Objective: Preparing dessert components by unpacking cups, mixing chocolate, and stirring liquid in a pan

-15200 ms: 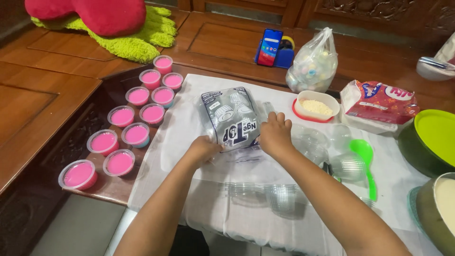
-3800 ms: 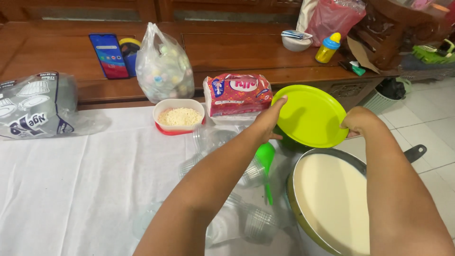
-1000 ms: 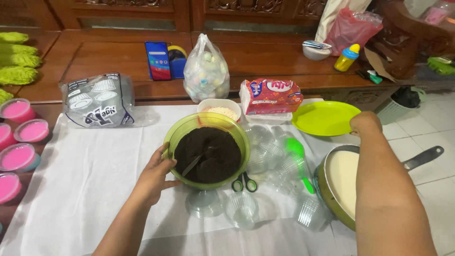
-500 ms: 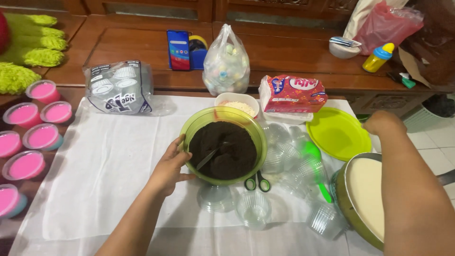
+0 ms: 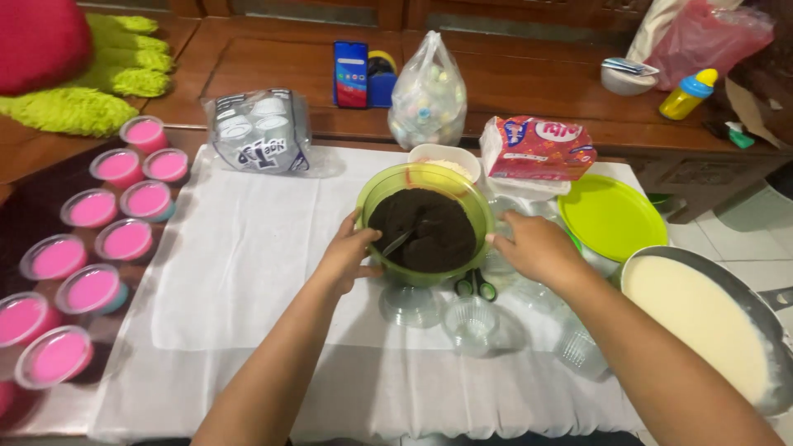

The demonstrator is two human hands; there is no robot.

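Under green bowl [image 5: 425,186], scissors [image 5: 475,286] half hidden

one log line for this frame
left hand: on green bowl | right hand: on bowl | contents: dark crumbs
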